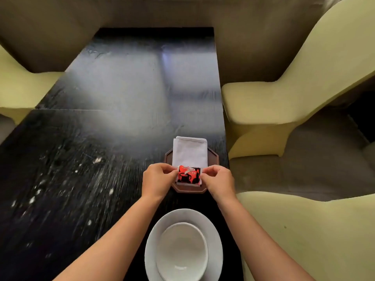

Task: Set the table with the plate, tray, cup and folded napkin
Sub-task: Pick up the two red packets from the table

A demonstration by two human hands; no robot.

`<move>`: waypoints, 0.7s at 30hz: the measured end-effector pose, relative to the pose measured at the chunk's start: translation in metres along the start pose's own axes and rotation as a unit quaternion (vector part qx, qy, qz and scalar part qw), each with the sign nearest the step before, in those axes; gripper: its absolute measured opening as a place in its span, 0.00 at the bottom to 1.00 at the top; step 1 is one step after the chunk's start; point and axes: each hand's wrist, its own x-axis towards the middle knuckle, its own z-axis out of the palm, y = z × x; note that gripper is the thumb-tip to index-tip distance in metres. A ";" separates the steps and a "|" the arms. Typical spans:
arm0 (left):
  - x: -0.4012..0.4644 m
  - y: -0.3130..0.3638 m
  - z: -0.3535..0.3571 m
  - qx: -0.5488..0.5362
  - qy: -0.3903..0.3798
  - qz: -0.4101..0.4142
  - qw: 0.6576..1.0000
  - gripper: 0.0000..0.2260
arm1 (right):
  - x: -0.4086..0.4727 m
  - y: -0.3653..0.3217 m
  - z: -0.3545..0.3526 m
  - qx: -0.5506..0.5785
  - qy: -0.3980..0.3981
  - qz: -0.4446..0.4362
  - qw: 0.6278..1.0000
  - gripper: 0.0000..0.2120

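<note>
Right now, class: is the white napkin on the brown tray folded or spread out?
Folded. The white napkin lies as a compact rectangle with layered edges at its far end, on the brown tray, overhanging its far rim.

Looking forward and steeply down from head height, wide-angled, along the dark worktop [101, 138]; sitting close above both forearms, taking in the near edge at the bottom and armchairs [284, 98] at either side.

No words or numbers can be read. The red and black packet [188, 175], over the tray's near edge, shows a steaming-cup drawing; any lettering there seems too blurred.
</note>
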 end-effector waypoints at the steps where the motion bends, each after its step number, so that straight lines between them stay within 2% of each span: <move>1: 0.002 -0.003 0.004 0.006 0.004 -0.004 1.000 0.04 | 0.003 0.002 0.003 -0.012 0.002 -0.004 1.000 0.07; 5: 0.003 -0.015 0.017 0.028 0.018 -0.022 0.999 0.05 | 0.008 0.011 0.010 -0.060 0.013 -0.023 0.998 0.04; 21: -0.003 -0.020 0.033 0.052 0.047 -0.025 0.997 0.07 | 0.006 0.026 0.025 -0.191 0.083 -0.082 0.975 0.06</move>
